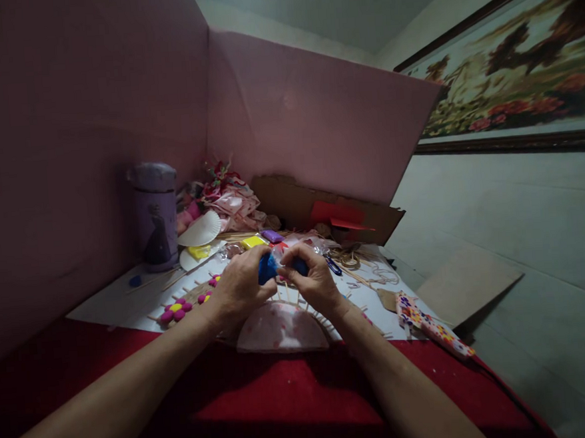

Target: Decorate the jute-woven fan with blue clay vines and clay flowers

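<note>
My left hand point(241, 277) is closed around a lump of bright blue modelling clay point(266, 269). Facing it, my right hand point(310, 276) pinches at the clay's edge with thumb and forefinger, and more blue shows inside its curled fingers. Whether the two blue parts are joined is hidden. Below both hands lies a pale half-round piece with pink spots point(281, 328), with thin wooden sticks fanning out from its curved edge. Magenta clay flowers with yellow centres point(176, 309) sit to the left, partly behind my left forearm.
A purple tumbler point(157, 218) stands at the back left beside white paper plates point(200, 229). Yellow point(254, 242) and purple packets point(272, 236) lie beyond my hands. At right rests a flower-patterned tool point(430, 323) with a cord. Pink boards and cardboard point(286, 203) close off the back.
</note>
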